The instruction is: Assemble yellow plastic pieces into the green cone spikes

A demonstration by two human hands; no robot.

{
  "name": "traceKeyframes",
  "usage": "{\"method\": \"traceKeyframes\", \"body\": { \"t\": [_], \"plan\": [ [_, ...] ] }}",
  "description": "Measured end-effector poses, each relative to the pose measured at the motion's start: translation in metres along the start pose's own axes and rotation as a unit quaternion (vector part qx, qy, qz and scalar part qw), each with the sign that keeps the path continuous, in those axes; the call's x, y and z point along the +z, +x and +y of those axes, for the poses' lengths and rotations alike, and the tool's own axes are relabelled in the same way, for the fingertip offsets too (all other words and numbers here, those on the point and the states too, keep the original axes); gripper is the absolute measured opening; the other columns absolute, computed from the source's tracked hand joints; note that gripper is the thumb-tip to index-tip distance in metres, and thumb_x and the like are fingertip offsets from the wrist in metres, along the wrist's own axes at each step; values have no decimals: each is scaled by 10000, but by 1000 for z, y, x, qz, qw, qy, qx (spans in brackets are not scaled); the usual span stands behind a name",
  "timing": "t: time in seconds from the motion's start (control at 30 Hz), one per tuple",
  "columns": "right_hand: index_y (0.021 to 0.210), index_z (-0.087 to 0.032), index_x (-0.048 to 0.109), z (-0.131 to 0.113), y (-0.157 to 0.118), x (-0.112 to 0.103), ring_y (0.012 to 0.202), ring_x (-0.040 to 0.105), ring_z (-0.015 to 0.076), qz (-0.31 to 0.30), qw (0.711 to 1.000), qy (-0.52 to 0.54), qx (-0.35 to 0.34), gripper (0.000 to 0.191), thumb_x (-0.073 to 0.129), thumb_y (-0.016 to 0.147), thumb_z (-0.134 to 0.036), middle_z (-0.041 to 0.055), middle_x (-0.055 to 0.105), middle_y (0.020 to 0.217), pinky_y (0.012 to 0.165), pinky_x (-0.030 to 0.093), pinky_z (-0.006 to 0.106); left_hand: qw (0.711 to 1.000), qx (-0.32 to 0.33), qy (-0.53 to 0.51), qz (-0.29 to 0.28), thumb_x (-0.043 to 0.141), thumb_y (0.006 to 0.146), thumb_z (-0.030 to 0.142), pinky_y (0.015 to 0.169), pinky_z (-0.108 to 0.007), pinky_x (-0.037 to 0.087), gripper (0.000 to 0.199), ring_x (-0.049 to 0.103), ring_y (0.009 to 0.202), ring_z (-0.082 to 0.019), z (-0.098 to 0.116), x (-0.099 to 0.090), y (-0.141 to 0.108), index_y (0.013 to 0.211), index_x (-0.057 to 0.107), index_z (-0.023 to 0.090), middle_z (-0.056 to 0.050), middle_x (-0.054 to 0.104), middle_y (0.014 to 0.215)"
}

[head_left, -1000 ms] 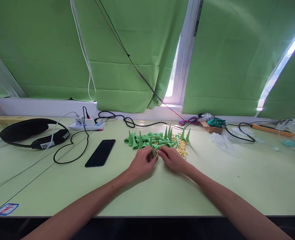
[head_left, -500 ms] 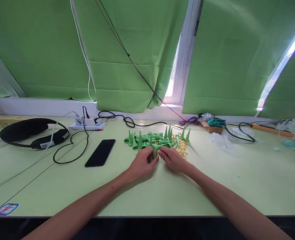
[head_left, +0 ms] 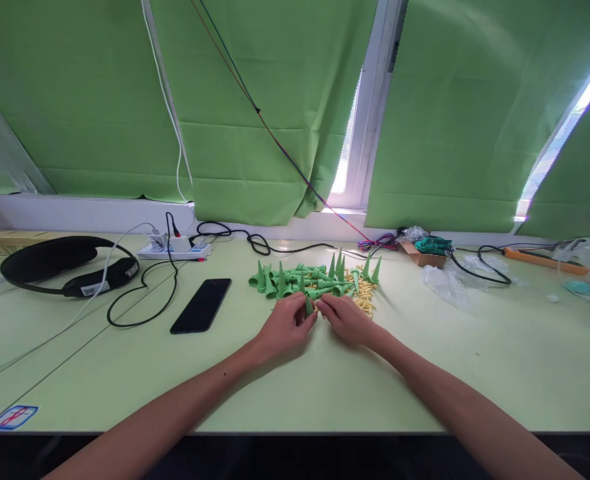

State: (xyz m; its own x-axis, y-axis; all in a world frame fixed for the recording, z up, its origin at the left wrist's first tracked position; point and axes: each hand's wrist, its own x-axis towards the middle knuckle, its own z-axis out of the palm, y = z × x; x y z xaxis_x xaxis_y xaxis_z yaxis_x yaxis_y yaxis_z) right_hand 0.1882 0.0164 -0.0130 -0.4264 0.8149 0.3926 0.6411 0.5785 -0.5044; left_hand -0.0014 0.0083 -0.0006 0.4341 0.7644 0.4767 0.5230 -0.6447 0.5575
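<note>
Between the thumb and fingers of my left hand [head_left: 289,324] is a green cone [head_left: 309,307], its tip pointing up. My right hand [head_left: 345,319] is just to the right, its fingertips pinched close to the cone; whatever they hold is too small to make out. Behind both hands lies a pile of green cones [head_left: 295,281], some upright and others on their sides. Small yellow pieces [head_left: 365,301] are scattered at the right of the pile, partly behind my right hand.
A black phone [head_left: 201,307] lies left of my hands. Further left are a black headband-like device [head_left: 49,267], cables and a power strip [head_left: 149,252]. On the right are a small cardboard box [head_left: 425,257], plastic bags [head_left: 445,283] and an orange tool [head_left: 545,261].
</note>
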Motion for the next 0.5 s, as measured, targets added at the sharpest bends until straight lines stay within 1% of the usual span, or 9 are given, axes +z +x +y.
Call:
{"method": "traceKeyframes", "body": {
  "t": [0.23, 0.33, 0.5],
  "plan": [
    [753, -214, 428, -3, -1, -3, 563, 391, 124, 0, 1000, 11, 5, 275, 403, 1000, -333, -32, 477, 637, 565, 273, 256, 1000, -16, 8, 23, 555, 878, 295, 555, -279, 388, 160, 488, 597, -133, -2, 1, 1, 805, 634, 177, -1, 545, 682],
    [755, -216, 413, -3, -1, -3, 569, 380, 124, -2, 1000, 16, -1, 266, 399, 998, -324, -36, 466, 640, 569, 270, 254, 1000, -17, 7, 22, 556, 878, 298, 554, -278, 388, 162, 487, 596, -131, -2, 1, 1, 813, 637, 174, -2, 546, 685],
    [699, -215, 356, 1, 0, -2, 560, 333, 123, -6, 1000, 8, -21, 324, 375, 1003, -324, -43, 398, 608, 563, 256, 265, 1000, -10, -7, 13, 561, 873, 280, 552, -272, 384, 147, 483, 603, -127, -1, 0, 0, 780, 611, 178, 1, 552, 680]
  ]
}}
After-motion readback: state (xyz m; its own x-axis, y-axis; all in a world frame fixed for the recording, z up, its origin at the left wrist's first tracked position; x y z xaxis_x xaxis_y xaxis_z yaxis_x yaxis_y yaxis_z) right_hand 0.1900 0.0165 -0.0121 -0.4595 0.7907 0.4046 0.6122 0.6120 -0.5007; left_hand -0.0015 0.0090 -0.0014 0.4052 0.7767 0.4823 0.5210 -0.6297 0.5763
